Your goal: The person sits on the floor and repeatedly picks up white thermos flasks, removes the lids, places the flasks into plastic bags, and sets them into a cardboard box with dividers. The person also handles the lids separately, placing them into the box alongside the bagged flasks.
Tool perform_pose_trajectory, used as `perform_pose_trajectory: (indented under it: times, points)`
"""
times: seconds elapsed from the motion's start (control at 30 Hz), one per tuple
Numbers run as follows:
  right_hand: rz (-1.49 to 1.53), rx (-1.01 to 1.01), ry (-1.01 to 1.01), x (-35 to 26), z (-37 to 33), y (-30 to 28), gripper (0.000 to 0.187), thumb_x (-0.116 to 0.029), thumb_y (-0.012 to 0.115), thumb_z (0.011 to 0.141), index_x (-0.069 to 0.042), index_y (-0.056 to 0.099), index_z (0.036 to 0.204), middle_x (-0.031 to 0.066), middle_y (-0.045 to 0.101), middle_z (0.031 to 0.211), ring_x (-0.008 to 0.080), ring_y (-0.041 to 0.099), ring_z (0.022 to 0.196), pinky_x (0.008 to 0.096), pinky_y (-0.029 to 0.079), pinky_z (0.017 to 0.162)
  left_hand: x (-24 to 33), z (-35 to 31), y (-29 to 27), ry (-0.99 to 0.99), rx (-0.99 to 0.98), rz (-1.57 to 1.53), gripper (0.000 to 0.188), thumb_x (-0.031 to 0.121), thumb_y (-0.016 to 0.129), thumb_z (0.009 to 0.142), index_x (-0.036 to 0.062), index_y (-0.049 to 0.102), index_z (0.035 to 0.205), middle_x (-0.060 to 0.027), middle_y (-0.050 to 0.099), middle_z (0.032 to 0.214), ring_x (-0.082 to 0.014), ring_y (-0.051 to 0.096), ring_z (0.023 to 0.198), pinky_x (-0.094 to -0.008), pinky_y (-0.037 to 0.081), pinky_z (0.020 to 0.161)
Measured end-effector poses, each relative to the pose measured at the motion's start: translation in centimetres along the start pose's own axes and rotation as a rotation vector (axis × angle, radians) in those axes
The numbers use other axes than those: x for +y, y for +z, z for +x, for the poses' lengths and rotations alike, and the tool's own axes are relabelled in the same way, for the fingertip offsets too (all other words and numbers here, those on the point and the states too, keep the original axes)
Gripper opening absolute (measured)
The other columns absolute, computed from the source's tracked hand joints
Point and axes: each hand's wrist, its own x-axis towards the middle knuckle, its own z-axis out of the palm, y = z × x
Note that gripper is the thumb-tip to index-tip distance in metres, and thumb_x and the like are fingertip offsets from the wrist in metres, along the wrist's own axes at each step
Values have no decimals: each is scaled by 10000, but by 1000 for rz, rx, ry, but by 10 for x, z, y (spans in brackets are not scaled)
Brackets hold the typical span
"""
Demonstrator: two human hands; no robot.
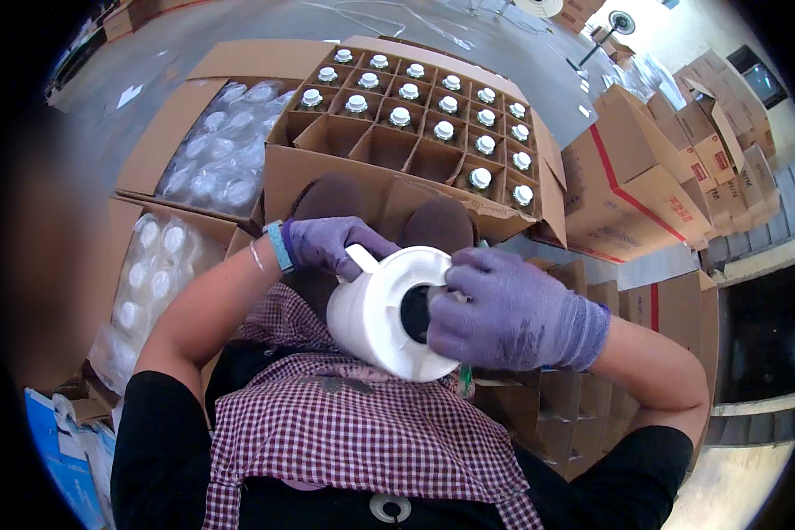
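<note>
A white roll (352, 322) with a wide pale rim and a dark core hole is held in front of my checkered apron (353, 424). A short white strip (362, 259) stands out at its upper left, by my left thumb. My left hand (336, 245), in a purple-grey glove, has its fingers curled at that strip and the roll's edge. My right hand (512, 309), gloved alike, closes over the roll's right side, with its fingertips at the core hole. Some fingertips of both hands are hidden. Just beyond the roll, a divided carton (389, 185) holds upright bottles with white caps (399, 116).
To the left, open cartons hold plastic-wrapped white-capped bottles (216, 150) and more wrapped items (155, 265). A closed carton with red tape (632, 177) stands at right. Cardboard dividers (574, 406) are by my right elbow. A fan (621, 24) stands far back.
</note>
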Motion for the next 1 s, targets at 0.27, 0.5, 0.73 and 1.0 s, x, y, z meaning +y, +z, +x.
perform_pose_trajectory:
  times: [0.27, 0.5, 0.73, 1.0]
  points:
    - [456, 119, 889, 50, -4, 65, 270, -313, 673, 918, -49, 657, 969, 168, 695, 899, 361, 688, 838, 457, 532, 748, -28, -20, 141, 12, 941, 503, 843, 276, 720, 884, 23, 284, 1560, -205, 626, 1315, -237, 618, 1175, -400, 474, 1052]
    - [377, 647, 1332, 176, -53, 156, 210, -209, 632, 951, -70, 669, 1104, 158, 713, 948, 302, 673, 778, 432, 525, 691, -23, -9, 105, 260, 930, -297, 777, 170, 626, 977, 53, 182, 1604, -84, 481, 1466, -190, 477, 1312, -343, 381, 1127]
    - [-40, -9, 1615, 280, -157, 256, 413, -352, 608, 913, -30, 645, 1169, 287, 682, 1049, 461, 647, 1005, 539, 495, 843, -52, -171, 12, 105, 1113, 669, 454, 220, 737, 892, 49, 637, 1301, -106, 691, 1178, -254, 670, 1070, -368, 530, 956]
    - [103, -60, 1560, 289, -164, 265, 400, -334, 582, 947, -8, 665, 1163, 293, 682, 1072, 473, 645, 1011, 546, 487, 851, -184, -446, 79, -1843, 1655, 903, 1083, 791, 718, 648, 36, 521, 1399, -234, 528, 1421, -392, 449, 1362, -475, 387, 1120]
